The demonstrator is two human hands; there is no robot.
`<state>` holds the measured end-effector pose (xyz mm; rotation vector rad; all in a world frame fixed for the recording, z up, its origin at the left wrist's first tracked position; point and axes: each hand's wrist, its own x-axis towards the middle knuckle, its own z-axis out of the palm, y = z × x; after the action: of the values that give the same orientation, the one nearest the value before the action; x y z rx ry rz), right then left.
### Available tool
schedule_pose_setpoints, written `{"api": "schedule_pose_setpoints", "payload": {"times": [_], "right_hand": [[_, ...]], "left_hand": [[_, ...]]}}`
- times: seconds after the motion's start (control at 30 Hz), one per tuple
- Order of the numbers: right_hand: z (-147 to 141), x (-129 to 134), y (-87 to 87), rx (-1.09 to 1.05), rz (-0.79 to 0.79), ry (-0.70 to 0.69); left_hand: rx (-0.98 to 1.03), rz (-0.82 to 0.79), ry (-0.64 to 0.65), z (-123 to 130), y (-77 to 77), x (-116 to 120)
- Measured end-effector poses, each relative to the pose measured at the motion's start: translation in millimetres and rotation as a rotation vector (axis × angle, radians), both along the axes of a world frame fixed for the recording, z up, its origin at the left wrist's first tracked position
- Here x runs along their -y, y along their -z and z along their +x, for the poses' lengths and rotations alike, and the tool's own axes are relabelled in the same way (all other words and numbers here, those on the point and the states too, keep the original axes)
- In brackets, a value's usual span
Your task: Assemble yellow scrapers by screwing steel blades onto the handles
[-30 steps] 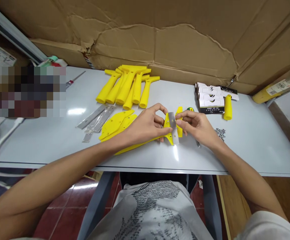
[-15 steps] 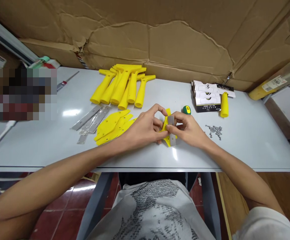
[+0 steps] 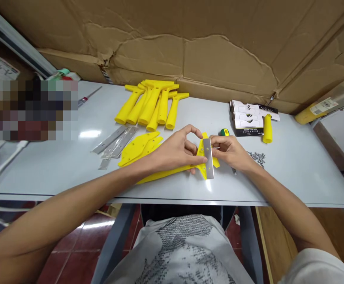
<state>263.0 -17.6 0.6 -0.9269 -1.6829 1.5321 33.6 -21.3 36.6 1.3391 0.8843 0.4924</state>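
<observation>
Near the table's front edge, my left hand [image 3: 180, 152] grips a yellow scraper handle [image 3: 172, 172], its thumb pressing on a flat metal blade [image 3: 209, 167]. The blade lies across the wide yellow head, and a hole shows near its upper end. My right hand [image 3: 229, 152] is closed at the blade's right side, beside a yellow piece [image 3: 216, 162]; its fingertips are partly hidden, and what they pinch cannot be made out. Dark metal tips [image 3: 234, 171] show below my right hand. Behind it sits a green and yellow object [image 3: 224, 132].
Yellow handles [image 3: 151, 104] are piled at the back. Left of my hands lie flat yellow plates [image 3: 136, 146] and wrapped blades [image 3: 112, 144]. Small screws [image 3: 258, 158], cardboard packages [image 3: 247, 118] and a yellow tube-shaped piece [image 3: 267, 129] are on the right. A screwdriver [image 3: 84, 99] lies back left.
My right hand has moved off the blade to its right side, uncovering the blade's upper hole. The yellow handle now shows below my left hand. The whole view has shifted slightly.
</observation>
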Motion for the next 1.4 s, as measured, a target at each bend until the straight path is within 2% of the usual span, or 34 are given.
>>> {"api": "schedule_pose_setpoints", "payload": {"times": [0.2, 0.3, 0.4, 0.47, 0.53, 0.63, 0.7, 0.77, 0.9, 1.4], "right_hand": [[-1.5, -1.5, 4.3, 0.058, 0.141, 0.102], [2.6, -1.4, 2.1, 0.269, 0.329, 0.19], [8.7, 0.8, -4.7, 0.526, 0.542, 0.195], [13.0, 2.8, -11.2, 0.573, 0.581, 0.217], [16.3, 4.9, -17.7, 0.474, 0.486, 0.271], [16.5, 7.2, -23.1, 0.196, 0.199, 0.319], [12.9, 8.2, -21.8, 0.086, 0.049, 0.312], [7.3, 8.9, -17.6, 0.055, -0.02, 0.29], [-1.5, 9.6, -9.8, 0.068, -0.023, 0.283], [-5.3, 9.7, -2.2, 0.049, -0.106, 0.15]], "left_hand": [[0.033, -0.038, 0.038, -1.0, 1.3, -1.0], [0.015, -0.019, 0.028, -1.2, 2.8, -2.5], [-0.034, 0.023, -0.027, -1.6, 4.6, -4.5], [-0.067, 0.065, -0.059, -2.1, 5.8, -5.9], [-0.087, 0.108, -0.081, -2.7, 6.9, -7.2], [-0.101, 0.153, -0.11, -2.9, 8.6, -8.8], [-0.105, 0.167, -0.119, -2.7, 9.8, -9.8], [-0.109, 0.174, -0.12, -2.5, 10.7, -10.7], [-0.115, 0.186, -0.113, -2.7, 11.3, -10.9], [-0.032, 0.194, -0.083, -4.0, 16.3, -13.3]]}}
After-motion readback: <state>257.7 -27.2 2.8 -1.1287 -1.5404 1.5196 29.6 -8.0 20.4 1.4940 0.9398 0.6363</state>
